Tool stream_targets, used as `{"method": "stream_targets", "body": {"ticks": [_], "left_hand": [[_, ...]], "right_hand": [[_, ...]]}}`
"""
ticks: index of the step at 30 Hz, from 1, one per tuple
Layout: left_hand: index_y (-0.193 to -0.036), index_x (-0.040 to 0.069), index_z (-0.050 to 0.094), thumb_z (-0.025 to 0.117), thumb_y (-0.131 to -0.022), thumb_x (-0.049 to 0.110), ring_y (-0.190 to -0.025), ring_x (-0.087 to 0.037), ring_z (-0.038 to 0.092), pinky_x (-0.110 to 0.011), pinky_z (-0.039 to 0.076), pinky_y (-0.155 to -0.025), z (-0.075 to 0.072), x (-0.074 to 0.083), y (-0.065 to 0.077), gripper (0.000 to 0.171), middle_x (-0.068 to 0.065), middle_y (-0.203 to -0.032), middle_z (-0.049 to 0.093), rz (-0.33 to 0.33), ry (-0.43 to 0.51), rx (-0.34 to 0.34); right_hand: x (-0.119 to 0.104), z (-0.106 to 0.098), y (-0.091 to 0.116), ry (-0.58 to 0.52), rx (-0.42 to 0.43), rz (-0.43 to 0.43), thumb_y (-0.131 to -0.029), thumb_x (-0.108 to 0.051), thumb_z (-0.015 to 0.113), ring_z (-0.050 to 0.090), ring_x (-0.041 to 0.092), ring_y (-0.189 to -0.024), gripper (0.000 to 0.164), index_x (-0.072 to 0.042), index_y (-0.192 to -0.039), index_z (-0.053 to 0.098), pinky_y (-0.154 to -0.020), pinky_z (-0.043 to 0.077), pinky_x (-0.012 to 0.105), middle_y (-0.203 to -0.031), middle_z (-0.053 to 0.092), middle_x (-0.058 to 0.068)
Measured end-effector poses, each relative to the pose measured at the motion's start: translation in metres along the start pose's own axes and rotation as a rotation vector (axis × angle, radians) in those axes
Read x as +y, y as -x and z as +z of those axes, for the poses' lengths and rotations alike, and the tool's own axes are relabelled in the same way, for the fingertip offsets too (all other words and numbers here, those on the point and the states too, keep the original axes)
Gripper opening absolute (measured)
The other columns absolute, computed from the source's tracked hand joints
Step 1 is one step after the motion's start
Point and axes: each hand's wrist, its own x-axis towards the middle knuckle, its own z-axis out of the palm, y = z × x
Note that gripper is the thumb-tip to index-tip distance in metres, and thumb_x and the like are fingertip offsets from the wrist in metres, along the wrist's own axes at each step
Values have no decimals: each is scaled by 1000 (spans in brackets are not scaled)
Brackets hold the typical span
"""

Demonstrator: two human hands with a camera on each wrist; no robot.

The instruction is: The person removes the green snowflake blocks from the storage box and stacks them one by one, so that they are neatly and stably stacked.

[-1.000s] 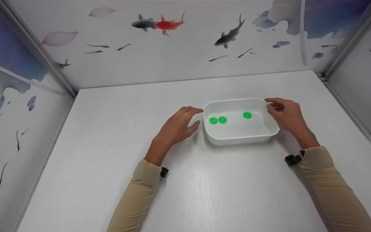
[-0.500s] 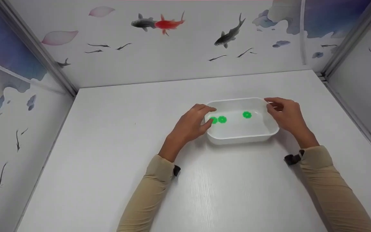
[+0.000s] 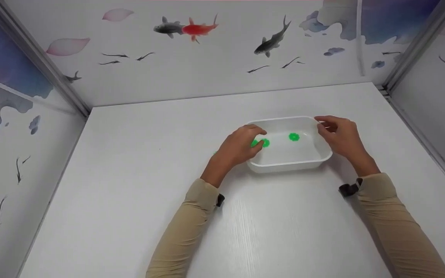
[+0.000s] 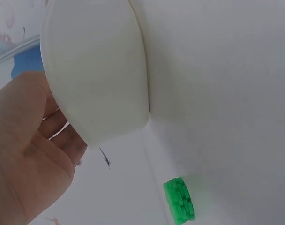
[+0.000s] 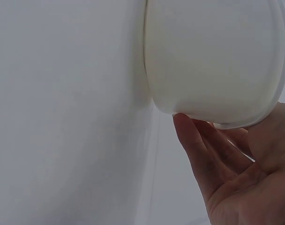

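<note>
A white rectangular plastic container [image 3: 288,168] stands on the table with green flower-shaped pieces lying flat inside. One green piece [image 3: 294,137] is right of the middle; a second green piece [image 3: 265,143] shows beside the left thumb, and another next to it is partly covered. My left hand [image 3: 240,146] reaches over the container's left end, thumb and forefinger apart above those two. At the opposite end, my right hand [image 3: 342,137] grips the rim near the far corner, also seen in the right wrist view, fingers curled against the wall. A small green stack [image 4: 179,200] sits outside the container.
The white table [image 3: 129,185] extends around the container, with its back edge meeting a wall panel [image 3: 222,69] printed with fish. Side panels stand left and right behind metal posts [image 3: 423,42]. Wrist cameras, one a dark block [image 3: 348,189], hang under the sleeves.
My left hand has moved right, from beside the container's left end to over its inside, now partly covering the left green pieces. The right hand has stayed on the rim.
</note>
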Motion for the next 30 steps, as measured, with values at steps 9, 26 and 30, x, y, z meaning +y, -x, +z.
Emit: {"method": "stream_targets", "body": {"ticks": [9,26,30], "left_hand": [[-142,13,70,70,-107,22,-138,-18,65,-34,59,-108,4,5,-10,37,-4,-148,68,-16,-137,-42],[-126,18,80,77,-100,12,-101,-15,71,-33,65,-96,24,25,-27,27,-5,-115,76,-181,-576,-83],[-127,20,81,76,-101,12,-102,-15,73,-34,65,-97,26,28,-27,28,-4,-115,79,-183,-635,-83]], "right_hand": [[1,-1,0,-5,9,-9,-109,-26,63,74,41,-116,40,-9,-146,69,-79,42,-1,-133,74,25],[-2,-1,2,9,-16,25,-110,-28,62,73,40,-119,43,-11,-149,66,-98,62,30,-138,72,24],[-2,-1,1,2,-14,16,-110,-27,63,74,40,-116,42,-10,-148,67,-81,48,5,-136,73,25]]}}
